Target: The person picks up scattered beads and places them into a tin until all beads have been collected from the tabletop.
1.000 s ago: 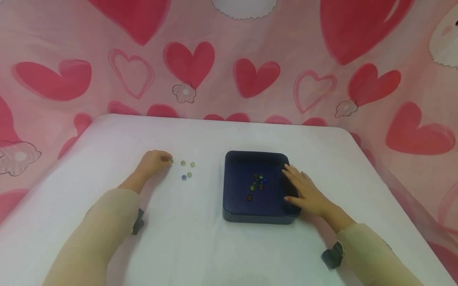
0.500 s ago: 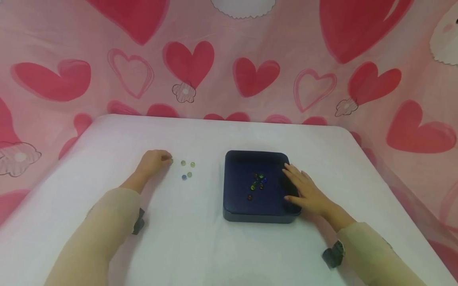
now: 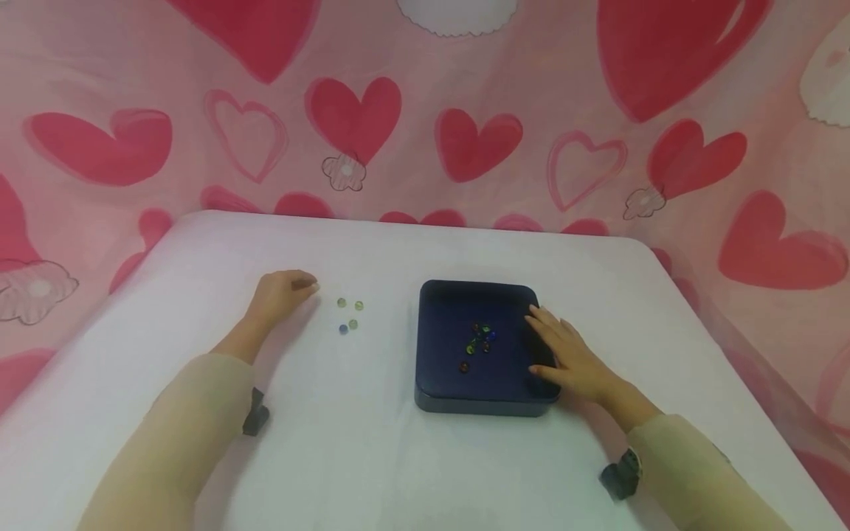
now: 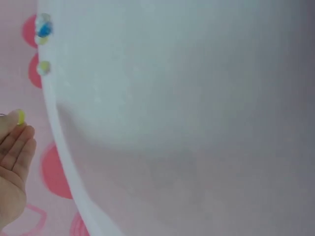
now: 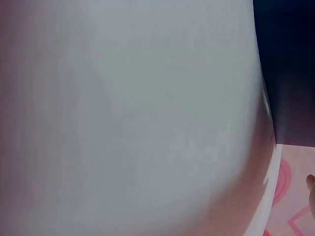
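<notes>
My left hand point(image 3: 279, 293) pinches a yellow marble point(image 4: 20, 117) between thumb and fingertips, plain in the left wrist view; the head view hides it. To the right of that hand lie several loose marbles on the white table, among them a blue marble point(image 3: 343, 329) and a pale yellow marble point(image 3: 358, 304). A dark blue square tray point(image 3: 438, 380) holds a cluster of marbles near its middle, with a reddish-brown marble point(image 3: 464, 366) a little apart. With fingers spread and fairly straight, my right hand point(image 3: 571, 361) rests on the tray's right side.
The white table point(image 3: 358, 450) reaches back to a pink cloth point(image 3: 412, 66) printed with hearts. The tray's wall point(image 5: 290, 108) fills the right edge of the right wrist view. Dark devices point(image 3: 255, 414) sit under both sleeves.
My left hand has picked up the leftmost marble from the table and moved slightly up and left. The right hand and the tray have stayed in place.
</notes>
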The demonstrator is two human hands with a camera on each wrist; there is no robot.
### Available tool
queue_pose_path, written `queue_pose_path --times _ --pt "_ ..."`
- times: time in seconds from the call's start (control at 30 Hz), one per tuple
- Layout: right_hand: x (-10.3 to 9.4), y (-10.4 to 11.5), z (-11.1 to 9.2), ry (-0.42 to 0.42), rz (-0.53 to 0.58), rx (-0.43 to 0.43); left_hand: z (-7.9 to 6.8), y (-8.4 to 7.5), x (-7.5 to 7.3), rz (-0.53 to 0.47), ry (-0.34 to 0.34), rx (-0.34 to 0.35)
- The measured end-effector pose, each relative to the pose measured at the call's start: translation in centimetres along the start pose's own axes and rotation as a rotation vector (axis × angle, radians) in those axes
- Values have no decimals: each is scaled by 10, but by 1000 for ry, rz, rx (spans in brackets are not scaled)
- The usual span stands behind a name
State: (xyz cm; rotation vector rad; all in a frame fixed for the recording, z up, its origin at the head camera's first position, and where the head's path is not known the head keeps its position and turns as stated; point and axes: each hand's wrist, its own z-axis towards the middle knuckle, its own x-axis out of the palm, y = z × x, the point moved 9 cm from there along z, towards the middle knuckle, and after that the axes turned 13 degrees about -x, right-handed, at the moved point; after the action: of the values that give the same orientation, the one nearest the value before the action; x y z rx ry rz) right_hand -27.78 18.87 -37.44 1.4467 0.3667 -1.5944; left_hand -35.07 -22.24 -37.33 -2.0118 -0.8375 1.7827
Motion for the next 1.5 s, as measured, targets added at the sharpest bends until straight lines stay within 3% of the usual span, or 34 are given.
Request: queue_pose_path --times 0.23,0.67,0.97,1.5 --pt "1 -2 -2 9 5 30 -8 -13 -2 -60 -28 52" --pt "0 -1 -1 11 0 18 -21 -26 2 -163 -31 57" --pt "2 -3 0 31 5 41 -33 -40 9 -234 -27 101" --pt "1 0 0 27 11 40 -50 -68 28 -296 72 160"
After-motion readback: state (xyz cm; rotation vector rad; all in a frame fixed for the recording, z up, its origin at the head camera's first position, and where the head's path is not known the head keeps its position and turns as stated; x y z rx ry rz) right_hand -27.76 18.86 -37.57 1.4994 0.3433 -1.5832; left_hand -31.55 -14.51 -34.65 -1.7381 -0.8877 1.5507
